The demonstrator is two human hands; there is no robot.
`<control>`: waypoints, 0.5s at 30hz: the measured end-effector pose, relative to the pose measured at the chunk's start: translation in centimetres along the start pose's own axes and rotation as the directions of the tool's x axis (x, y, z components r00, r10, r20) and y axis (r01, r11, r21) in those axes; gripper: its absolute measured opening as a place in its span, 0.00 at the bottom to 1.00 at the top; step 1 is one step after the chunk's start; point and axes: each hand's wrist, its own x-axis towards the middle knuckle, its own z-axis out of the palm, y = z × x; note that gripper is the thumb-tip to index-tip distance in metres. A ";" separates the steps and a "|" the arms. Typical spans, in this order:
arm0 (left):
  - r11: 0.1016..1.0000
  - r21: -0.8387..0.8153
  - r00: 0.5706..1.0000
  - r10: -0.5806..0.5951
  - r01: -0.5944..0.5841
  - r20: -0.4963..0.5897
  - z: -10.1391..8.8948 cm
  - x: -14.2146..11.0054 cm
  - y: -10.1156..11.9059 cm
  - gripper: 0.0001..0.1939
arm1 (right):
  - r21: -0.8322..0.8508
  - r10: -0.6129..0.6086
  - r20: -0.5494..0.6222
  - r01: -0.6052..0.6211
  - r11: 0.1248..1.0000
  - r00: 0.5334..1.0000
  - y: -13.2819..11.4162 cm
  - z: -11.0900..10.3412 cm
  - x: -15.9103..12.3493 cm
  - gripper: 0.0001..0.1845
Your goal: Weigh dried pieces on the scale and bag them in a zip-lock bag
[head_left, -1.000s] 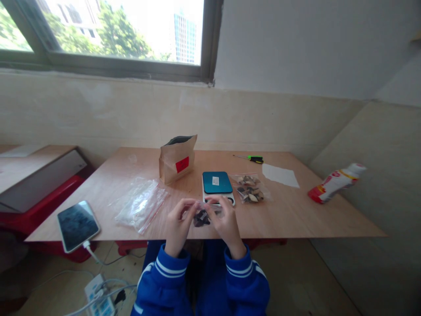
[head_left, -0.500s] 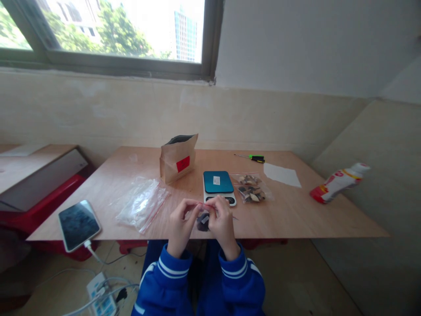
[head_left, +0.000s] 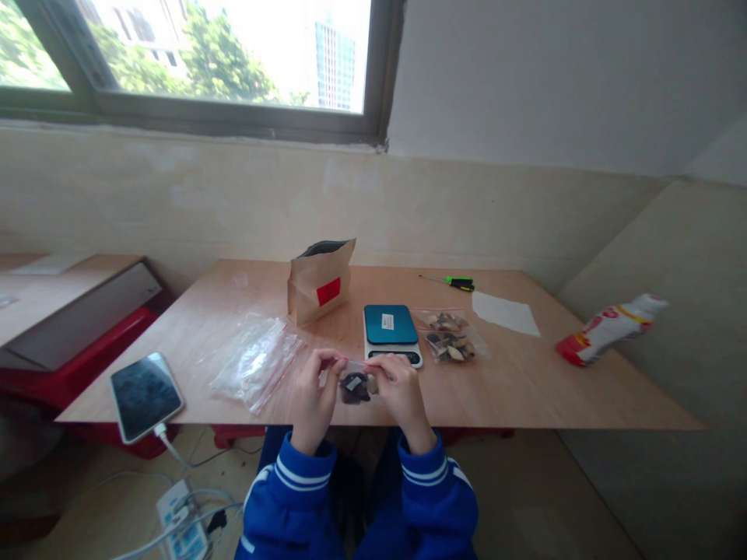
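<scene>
Between my hands hangs a small clear zip bag [head_left: 355, 388] with dark pieces and a pale one inside. My left hand [head_left: 316, 390] pinches the top edge at its left end. At the right end, my right hand [head_left: 399, 386] pinches the same edge between thumb and fingers. Just beyond my hands stands a kitchen scale [head_left: 391, 325] with a blue-green top and a white body; nothing but a small label shows on its top. Right of the scale lie filled zip bags [head_left: 450, 347] of brown and tan pieces.
A brown paper pouch [head_left: 318, 289] with a red label stands open behind. Left are clear plastic bags [head_left: 255, 362] and a phone [head_left: 147, 395] on a cable at the table edge. Right are a screwdriver [head_left: 456, 282], white paper [head_left: 505, 313] and a tilted bottle [head_left: 607, 330].
My hands have moved apart along the bag's top edge, and more of the bag and its contents now shows between them. The view has shifted slightly.
</scene>
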 end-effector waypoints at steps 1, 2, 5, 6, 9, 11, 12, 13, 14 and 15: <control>1.000 -0.020 1.000 -0.001 0.001 0.019 -0.1 0.0 0.0 0.06 | -0.009 -0.002 -0.017 0.002 1.000 1.000 -0.1 0.0 0.0 0.14; 0.999 -0.041 0.999 -0.002 0.003 0.040 -0.1 0.1 0.1 0.07 | -0.018 -0.005 -0.027 0.004 1.000 1.000 -0.3 0.1 -0.1 0.15; 0.998 -0.062 0.992 -0.001 0.009 0.123 -0.2 0.2 0.3 0.08 | -0.017 -0.026 -0.047 0.026 1.000 0.999 -0.7 0.1 -0.1 0.15; 0.998 -0.056 0.990 0.002 0.006 0.141 -0.2 0.2 0.3 0.08 | -0.006 -0.036 -0.047 0.035 0.999 0.998 -0.8 0.1 -0.1 0.14; 1.000 -0.020 0.992 -0.003 0.006 0.123 -0.4 0.3 0.2 0.08 | 0.025 -0.041 -0.003 0.041 0.999 0.999 -0.6 0.0 0.0 0.09; 1.000 0.003 0.999 -0.015 0.015 0.042 -0.5 0.3 0.0 0.08 | 0.016 -0.029 0.034 0.028 0.999 0.999 -0.1 -0.1 0.0 0.08; 1.000 0.013 1.000 -0.017 0.016 0.014 -0.6 0.3 0.0 0.08 | 0.006 -0.025 0.040 0.025 1.000 0.999 0.1 -0.1 -0.1 0.08; 1.000 0.021 1.000 -0.014 0.014 -0.003 -0.7 0.3 -0.1 0.08 | -0.006 -0.022 0.039 0.023 1.000 0.999 0.3 -0.1 -0.1 0.09; 1.000 0.026 1.000 -0.010 0.010 -0.009 -0.8 0.3 -0.1 0.08 | -0.016 -0.019 0.033 0.020 1.000 0.999 0.5 0.0 -0.2 0.11; 1.000 0.026 1.000 -0.005 0.005 -0.006 -0.8 0.3 -0.2 0.08 | -0.022 -0.015 0.026 0.016 1.000 1.000 0.6 0.0 -0.2 0.12</control>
